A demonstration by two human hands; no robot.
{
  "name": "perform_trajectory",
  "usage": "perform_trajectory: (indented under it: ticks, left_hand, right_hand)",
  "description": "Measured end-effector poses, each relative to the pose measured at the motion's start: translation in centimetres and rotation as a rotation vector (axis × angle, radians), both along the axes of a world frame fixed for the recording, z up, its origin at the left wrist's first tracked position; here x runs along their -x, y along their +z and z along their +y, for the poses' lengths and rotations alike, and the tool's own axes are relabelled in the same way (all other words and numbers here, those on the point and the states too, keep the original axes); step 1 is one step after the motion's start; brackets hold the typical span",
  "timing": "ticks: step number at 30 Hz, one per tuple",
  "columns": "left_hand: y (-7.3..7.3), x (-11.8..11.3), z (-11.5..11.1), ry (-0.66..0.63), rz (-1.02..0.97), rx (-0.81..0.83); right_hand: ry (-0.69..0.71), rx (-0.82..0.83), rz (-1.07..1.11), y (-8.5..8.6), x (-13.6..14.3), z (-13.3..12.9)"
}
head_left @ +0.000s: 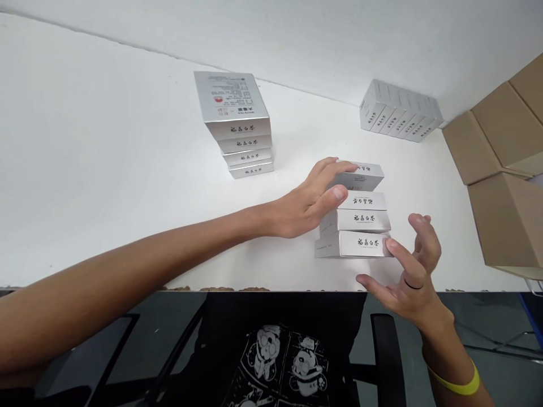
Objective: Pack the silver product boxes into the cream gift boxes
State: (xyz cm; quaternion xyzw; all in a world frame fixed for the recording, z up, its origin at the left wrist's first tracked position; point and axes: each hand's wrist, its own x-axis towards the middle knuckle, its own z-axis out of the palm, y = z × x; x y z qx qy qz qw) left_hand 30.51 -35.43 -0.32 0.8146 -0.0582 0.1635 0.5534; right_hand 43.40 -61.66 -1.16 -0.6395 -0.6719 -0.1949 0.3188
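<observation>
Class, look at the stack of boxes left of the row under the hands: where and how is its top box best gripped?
Probably by its left and right narrow sides, coming down from above. The top box lies flat, broad printed face up, with nothing on it, while the boxes below block its underside.

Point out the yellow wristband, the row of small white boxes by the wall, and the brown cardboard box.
Yellow wristband (464, 389), head view: lower curve of the band.
Row of small white boxes (394, 121), head view: lettered sides.
Brown cardboard box (504, 215), head view: one flap.
</observation>
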Motion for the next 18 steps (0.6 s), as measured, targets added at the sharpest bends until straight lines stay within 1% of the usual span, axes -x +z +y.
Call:
perform_trajectory:
  ticks: [4, 8, 13, 18]
  left_hand:
    - [0.12, 0.23, 0.14, -0.008, 0.025, -0.032]
    - [-0.08, 0.37, 0.28, 0.026, 0.022, -0.089]
    - [-0.48, -0.14, 0.33, 0.079, -0.015, -0.07]
    - [-0.25, -0.26, 0.21, 0.117, 0.013, -0.059]
  right_hand:
    - [0.013, 0.005, 0.033, -0.06, 0.0, -0.08]
    - [0.019, -0.01, 0.031, -0.11, -0.18, -0.05]
    - [0.039, -0.062, 0.018, 0.25, 0.31, -0.11]
    - [0.072, -0.069, 0.012, 0.45, 0.8, -0.22]
